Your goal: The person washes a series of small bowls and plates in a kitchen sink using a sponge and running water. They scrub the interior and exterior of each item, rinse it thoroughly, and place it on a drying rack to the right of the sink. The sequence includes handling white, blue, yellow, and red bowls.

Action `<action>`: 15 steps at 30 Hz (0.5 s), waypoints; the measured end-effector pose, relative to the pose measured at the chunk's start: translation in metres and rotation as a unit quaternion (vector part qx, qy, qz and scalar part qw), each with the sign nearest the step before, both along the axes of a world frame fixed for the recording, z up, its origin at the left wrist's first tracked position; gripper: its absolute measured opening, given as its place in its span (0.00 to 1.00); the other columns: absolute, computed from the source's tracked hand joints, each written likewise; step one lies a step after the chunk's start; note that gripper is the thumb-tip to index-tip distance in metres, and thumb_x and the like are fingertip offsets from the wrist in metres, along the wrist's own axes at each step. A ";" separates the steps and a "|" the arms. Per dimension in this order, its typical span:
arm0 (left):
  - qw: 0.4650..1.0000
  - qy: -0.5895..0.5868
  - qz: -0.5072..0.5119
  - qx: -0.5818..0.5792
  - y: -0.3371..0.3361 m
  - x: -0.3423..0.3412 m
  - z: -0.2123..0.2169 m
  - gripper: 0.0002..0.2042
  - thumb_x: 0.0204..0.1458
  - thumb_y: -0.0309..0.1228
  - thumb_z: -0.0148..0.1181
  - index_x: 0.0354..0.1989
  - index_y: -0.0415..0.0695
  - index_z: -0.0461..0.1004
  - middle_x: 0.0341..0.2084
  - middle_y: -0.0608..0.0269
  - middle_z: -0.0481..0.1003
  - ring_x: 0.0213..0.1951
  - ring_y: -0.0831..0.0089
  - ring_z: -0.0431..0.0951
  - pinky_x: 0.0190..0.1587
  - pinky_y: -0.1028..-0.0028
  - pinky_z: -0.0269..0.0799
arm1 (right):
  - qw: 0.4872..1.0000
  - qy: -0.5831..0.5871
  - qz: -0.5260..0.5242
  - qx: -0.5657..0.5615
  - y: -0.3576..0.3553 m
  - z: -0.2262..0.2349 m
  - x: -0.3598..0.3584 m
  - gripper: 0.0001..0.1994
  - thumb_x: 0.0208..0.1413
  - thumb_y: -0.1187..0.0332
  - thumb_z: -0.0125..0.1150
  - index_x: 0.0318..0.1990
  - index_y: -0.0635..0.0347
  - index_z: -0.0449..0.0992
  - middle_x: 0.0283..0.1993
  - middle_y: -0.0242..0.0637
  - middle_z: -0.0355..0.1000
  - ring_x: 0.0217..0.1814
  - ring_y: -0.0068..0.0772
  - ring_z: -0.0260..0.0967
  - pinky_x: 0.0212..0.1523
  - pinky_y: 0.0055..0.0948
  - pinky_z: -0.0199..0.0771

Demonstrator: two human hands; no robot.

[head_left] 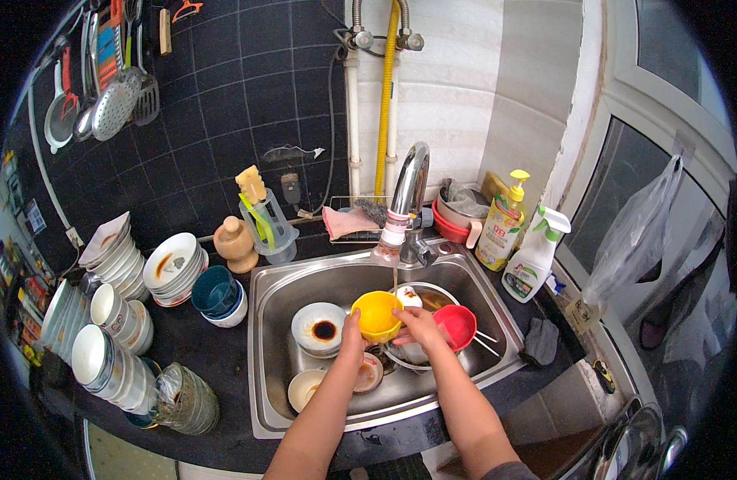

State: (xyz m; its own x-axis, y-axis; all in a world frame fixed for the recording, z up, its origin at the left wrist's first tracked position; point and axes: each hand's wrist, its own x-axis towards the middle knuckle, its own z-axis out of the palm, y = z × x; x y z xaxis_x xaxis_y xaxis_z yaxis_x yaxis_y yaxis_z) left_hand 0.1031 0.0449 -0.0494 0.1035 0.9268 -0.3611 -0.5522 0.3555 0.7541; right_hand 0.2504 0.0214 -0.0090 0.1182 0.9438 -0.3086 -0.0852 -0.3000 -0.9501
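Note:
A small yellow bowl (376,313) is held over the steel sink (280,336), under a thin stream from the chrome tap (407,192). My left hand (353,336) grips its lower left side. My right hand (416,323) touches its right rim. Beside my right hand lies a red bowl (456,324) with chopsticks (485,342) behind it. A white bowl with a dark sauce stain (320,327) sits in the sink left of the yellow bowl. Another small white bowl (306,387) lies near the sink's front.
Stacks of white bowls (172,266) and blue bowls (218,294) stand on the dark counter at left. A yellow soap bottle (501,228) and a white spray bottle (531,260) stand right of the tap. Utensils (112,96) hang on the tiled wall. A dark cloth (540,342) lies at the sink's right.

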 end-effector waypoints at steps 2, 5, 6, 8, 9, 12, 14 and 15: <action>0.998 0.057 -0.036 0.015 -0.002 -0.003 0.007 0.20 0.53 0.37 0.46 0.52 0.40 0.59 0.45 0.54 0.67 0.40 0.63 0.72 0.33 0.66 0.72 | 0.998 0.027 0.008 -0.052 -0.001 0.006 0.002 0.19 0.53 0.70 0.47 0.49 0.75 0.60 0.41 0.51 0.68 0.32 0.47 0.73 0.22 0.36 0.79; 0.961 0.238 -0.008 0.139 -0.004 0.004 0.008 0.21 0.52 0.34 0.47 0.53 0.39 0.58 0.46 0.51 0.66 0.45 0.59 0.69 0.43 0.63 0.68 | 0.994 0.031 0.036 -0.103 -0.004 0.010 0.001 0.19 0.52 0.70 0.50 0.48 0.75 0.61 0.39 0.51 0.69 0.29 0.47 0.73 0.22 0.36 0.79; 0.923 0.304 0.007 0.235 -0.006 0.004 0.007 0.21 0.52 0.33 0.47 0.54 0.39 0.58 0.47 0.49 0.65 0.47 0.57 0.68 0.46 0.63 0.65 | 0.992 0.026 0.048 -0.115 -0.004 0.010 0.001 0.19 0.52 0.70 0.50 0.48 0.75 0.61 0.38 0.51 0.69 0.28 0.46 0.73 0.22 0.36 0.79; 0.845 0.391 0.015 0.365 -0.015 0.007 0.019 0.22 0.51 0.32 0.47 0.55 0.39 0.56 0.49 0.46 0.63 0.51 0.54 0.64 0.52 0.62 0.59 | 0.995 0.042 0.033 -0.084 0.004 -0.010 0.007 0.18 0.52 0.70 0.50 0.48 0.73 0.61 0.38 0.50 0.70 0.30 0.46 0.73 0.22 0.37 0.78; 0.815 0.416 0.011 0.402 -0.022 0.007 0.034 0.23 0.51 0.31 0.47 0.56 0.39 0.55 0.50 0.45 0.62 0.52 0.53 0.62 0.55 0.62 0.56 | 0.996 0.050 0.025 -0.069 0.007 -0.021 0.010 0.17 0.53 0.71 0.50 0.48 0.72 0.61 0.39 0.49 0.70 0.31 0.45 0.73 0.23 0.37 0.78; 0.755 0.471 0.018 0.455 -0.027 0.010 0.045 0.25 0.51 0.30 0.47 0.59 0.39 0.51 0.53 0.43 0.58 0.55 0.51 0.59 0.57 0.63 0.53 | 0.994 0.101 -0.051 -0.007 0.014 -0.032 0.011 0.15 0.54 0.72 0.47 0.48 0.67 0.62 0.40 0.46 0.70 0.35 0.45 0.73 0.26 0.38 0.78; 0.737 0.496 0.027 0.458 -0.028 0.011 0.041 0.26 0.52 0.29 0.47 0.60 0.40 0.49 0.54 0.43 0.57 0.55 0.51 0.58 0.56 0.64 0.54 | 0.987 0.139 -0.078 0.013 0.012 -0.026 0.009 0.14 0.55 0.72 0.46 0.49 0.64 0.61 0.42 0.45 0.69 0.38 0.44 0.72 0.29 0.39 0.78; 0.733 0.506 0.033 0.454 -0.027 0.012 0.036 0.27 0.52 0.29 0.47 0.60 0.40 0.48 0.54 0.43 0.57 0.55 0.51 0.58 0.56 0.64 0.54 | 0.983 0.158 -0.091 0.022 0.011 -0.024 0.008 0.13 0.55 0.73 0.45 0.49 0.63 0.61 0.43 0.45 0.69 0.40 0.44 0.71 0.30 0.39 0.78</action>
State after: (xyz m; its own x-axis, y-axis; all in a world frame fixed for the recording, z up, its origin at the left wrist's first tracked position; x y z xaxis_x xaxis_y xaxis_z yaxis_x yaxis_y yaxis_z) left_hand 0.1147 0.0180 -0.0136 0.1521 0.8237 0.5463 0.4586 -0.5484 0.6992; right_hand 0.2582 0.0327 -0.0329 0.1918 0.9293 -0.3157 -0.4264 -0.2109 -0.8796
